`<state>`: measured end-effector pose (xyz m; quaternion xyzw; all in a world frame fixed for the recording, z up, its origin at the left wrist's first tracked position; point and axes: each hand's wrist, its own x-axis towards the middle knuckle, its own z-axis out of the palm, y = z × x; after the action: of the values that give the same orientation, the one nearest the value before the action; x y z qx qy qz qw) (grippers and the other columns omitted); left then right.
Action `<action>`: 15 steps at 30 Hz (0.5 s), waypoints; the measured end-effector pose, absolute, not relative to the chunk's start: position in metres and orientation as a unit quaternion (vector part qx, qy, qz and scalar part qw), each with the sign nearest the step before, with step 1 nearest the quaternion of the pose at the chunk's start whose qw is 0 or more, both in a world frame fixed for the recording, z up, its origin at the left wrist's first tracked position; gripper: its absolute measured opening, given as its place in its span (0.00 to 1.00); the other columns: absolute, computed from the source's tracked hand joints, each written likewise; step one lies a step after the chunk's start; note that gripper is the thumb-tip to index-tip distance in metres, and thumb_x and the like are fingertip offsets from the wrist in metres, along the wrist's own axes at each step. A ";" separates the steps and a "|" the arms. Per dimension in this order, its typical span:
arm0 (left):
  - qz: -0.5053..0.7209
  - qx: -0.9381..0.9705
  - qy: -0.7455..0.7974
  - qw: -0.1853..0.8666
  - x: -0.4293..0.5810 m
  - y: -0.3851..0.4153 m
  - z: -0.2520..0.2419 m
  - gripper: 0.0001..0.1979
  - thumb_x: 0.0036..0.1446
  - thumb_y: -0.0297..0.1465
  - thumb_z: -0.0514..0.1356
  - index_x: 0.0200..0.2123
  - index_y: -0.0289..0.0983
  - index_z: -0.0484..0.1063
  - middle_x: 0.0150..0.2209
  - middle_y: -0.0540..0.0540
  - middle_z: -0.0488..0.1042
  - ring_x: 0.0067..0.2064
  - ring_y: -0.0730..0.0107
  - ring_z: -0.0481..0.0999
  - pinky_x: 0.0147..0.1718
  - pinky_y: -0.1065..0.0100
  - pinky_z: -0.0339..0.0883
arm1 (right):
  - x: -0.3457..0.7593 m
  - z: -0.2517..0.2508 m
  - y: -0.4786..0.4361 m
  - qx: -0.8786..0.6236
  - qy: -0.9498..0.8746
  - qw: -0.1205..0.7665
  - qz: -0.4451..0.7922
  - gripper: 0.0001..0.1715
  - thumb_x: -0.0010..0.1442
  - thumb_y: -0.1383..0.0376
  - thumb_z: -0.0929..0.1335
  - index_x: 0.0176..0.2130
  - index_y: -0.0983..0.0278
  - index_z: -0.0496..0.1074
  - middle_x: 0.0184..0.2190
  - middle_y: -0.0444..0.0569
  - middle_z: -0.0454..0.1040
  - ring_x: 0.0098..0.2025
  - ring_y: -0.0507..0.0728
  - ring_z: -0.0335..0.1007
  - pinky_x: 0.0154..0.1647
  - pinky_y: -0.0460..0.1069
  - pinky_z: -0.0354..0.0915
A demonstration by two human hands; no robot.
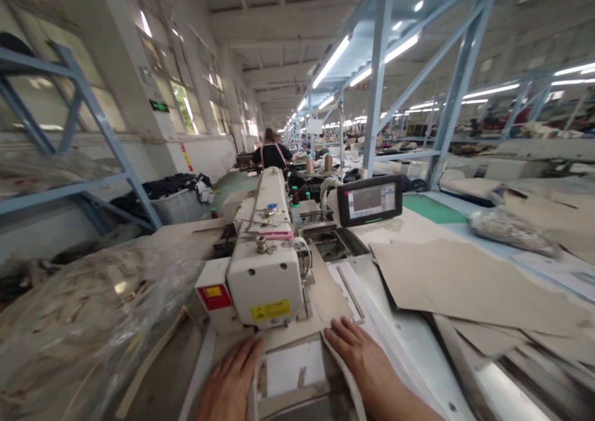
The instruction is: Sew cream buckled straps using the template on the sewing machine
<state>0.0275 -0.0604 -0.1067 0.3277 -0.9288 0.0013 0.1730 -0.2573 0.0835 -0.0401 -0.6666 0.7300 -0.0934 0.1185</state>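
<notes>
The left hand [230, 381] and right hand [357, 362] both lie open, palms down and fingers loosely spread, with no visible grip on anything. Between and just ahead of them, a tan cut panel [325, 303] lies flat on the surface [406, 346] and runs under the front of a white industrial sewing machine [264, 278]. The right hand rests on a white strip [343, 381] along the panel's edge, and the left sits just beside a white rectangular insert [292, 366] (its exact material is hard to tell from here).

To the right, loose tan sheets [469, 284] overlap on the surface, below a touchscreen controller [369, 199]. A clear plastic bag of pale cut pieces [93, 309] bulges at the left. Farther down the aisle, a co-worker [272, 151] stands with their back turned, beyond the machine.
</notes>
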 end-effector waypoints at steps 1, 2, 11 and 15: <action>0.007 0.332 -0.932 0.147 0.027 -0.059 -0.106 0.33 0.56 0.20 0.51 0.64 0.43 0.66 0.63 0.44 0.69 0.61 0.56 0.71 0.57 0.59 0.71 | -0.255 -0.037 0.084 -0.664 0.733 0.127 -0.077 0.37 0.62 0.55 0.67 0.67 0.62 0.62 0.68 0.59 0.56 0.70 0.72 0.48 0.69 0.67 0.51; 0.012 0.337 -0.933 0.125 0.026 -0.059 -0.104 0.33 0.56 0.19 0.49 0.64 0.43 0.66 0.63 0.44 0.69 0.62 0.55 0.71 0.57 0.57 0.71 | -0.255 -0.034 0.083 -0.659 0.738 0.126 -0.068 0.39 0.60 0.55 0.68 0.67 0.62 0.61 0.69 0.59 0.55 0.70 0.72 0.47 0.70 0.67 0.50; -0.057 0.375 -0.922 0.072 -0.008 -0.072 -0.076 0.33 0.56 0.15 0.47 0.62 0.43 0.69 0.61 0.43 0.72 0.63 0.55 0.69 0.64 0.52 0.62 | -0.278 -0.052 0.076 -0.642 0.759 0.058 -0.092 0.30 0.65 0.62 0.63 0.65 0.66 0.65 0.68 0.57 0.59 0.70 0.66 0.51 0.71 0.61 0.50; -0.104 0.342 -0.928 0.105 -0.003 -0.081 -0.088 0.34 0.56 0.17 0.50 0.63 0.46 0.68 0.62 0.45 0.71 0.64 0.56 0.67 0.64 0.52 0.61 | -0.273 -0.049 0.086 -0.644 0.758 0.074 -0.066 0.32 0.65 0.63 0.62 0.67 0.67 0.61 0.68 0.61 0.55 0.71 0.68 0.48 0.71 0.63 0.50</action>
<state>-0.0034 -0.0806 -0.0884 0.3419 -0.9281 -0.1041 0.1047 -0.2729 0.0857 -0.0488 -0.6443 0.7583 -0.0661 0.0742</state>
